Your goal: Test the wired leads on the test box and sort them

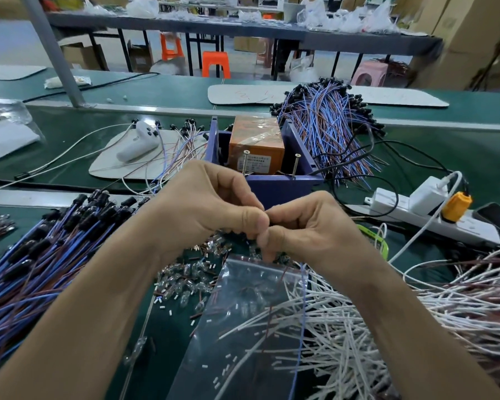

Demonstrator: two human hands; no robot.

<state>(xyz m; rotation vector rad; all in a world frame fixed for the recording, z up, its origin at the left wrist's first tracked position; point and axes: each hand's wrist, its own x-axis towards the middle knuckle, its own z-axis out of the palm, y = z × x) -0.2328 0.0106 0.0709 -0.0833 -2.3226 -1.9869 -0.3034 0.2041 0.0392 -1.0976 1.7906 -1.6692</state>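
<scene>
My left hand (pixel 214 203) and my right hand (pixel 303 226) meet in the middle of the view, fingertips pinched together on a small wired lead; the lead itself is mostly hidden between the fingers, and a thin blue and red wire (pixel 302 287) hangs down from them. Just behind the hands stands the test box (pixel 272 180), a blue frame holding an orange block (pixel 257 145) with two upright screws. Below the hands lie loose clear bulbs (pixel 185 281) and a clear zip bag (pixel 243 313).
Blue-and-brown leads with black caps are piled at the left (pixel 41 255) and behind the box (pixel 326 125). White and brown wires (pixel 416 313) heap at the right. A white power strip (pixel 430 215) with plugs lies at the right. A white controller (pixel 140 142) rests on a pad.
</scene>
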